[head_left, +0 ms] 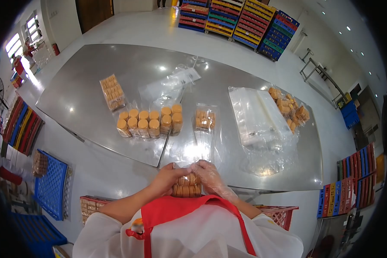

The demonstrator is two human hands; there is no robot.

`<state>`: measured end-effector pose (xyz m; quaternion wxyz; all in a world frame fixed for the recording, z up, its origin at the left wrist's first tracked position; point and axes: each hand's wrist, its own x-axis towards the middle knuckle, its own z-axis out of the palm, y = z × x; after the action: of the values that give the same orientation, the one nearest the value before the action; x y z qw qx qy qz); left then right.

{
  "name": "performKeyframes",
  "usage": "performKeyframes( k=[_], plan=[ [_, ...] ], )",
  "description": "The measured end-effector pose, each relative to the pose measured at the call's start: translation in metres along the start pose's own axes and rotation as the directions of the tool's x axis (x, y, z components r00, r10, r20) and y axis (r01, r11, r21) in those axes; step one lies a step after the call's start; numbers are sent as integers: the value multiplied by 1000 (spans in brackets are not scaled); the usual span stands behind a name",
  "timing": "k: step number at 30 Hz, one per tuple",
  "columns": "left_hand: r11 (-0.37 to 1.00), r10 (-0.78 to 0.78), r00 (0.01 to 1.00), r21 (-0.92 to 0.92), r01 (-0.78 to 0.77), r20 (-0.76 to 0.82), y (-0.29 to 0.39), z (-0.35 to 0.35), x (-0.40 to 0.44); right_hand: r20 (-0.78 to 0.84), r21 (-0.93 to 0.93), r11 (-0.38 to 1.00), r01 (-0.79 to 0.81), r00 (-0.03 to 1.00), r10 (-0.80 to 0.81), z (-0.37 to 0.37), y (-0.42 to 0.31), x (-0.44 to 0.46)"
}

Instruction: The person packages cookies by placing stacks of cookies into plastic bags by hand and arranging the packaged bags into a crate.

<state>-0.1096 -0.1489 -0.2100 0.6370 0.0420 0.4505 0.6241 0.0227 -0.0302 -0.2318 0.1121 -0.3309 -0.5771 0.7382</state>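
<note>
Close to my red apron, a clear plastic bag of round biscuits (187, 187) is between my two hands at the near edge of the steel table. My bare left hand (170, 177) grips its upper left side, thumb across the top. On the other side my right hand (207, 175), in a clear plastic glove, pinches the bag's top; its fingertips are partly hidden by shiny film. Just beyond lies another bag of biscuits (205, 120) with its loose plastic end toward me. Several upright biscuit packs (149, 122) stand in rows to the left, and one more pack (112, 92) lies behind them.
A stack of flat clear bags (256, 116) lies on the steel table (137, 58) at right, beside a heap of bagged biscuits (290, 109). More loose film (170, 86) lies at the back. Blue crates (51, 185) and a red crate (279, 215) stand by the table.
</note>
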Motion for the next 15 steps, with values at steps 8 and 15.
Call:
performKeyframes(
  k=[8,15],
  plan=[
    [1000,24,997,16,-23,-70,1,-22,-2,-8,-277,952,131,990,-138,-7,14,8],
    [982,-47,999,-184,47,9,-2,-30,0,107,54,993,-103,990,97,-6,-4,-4]
  ],
)
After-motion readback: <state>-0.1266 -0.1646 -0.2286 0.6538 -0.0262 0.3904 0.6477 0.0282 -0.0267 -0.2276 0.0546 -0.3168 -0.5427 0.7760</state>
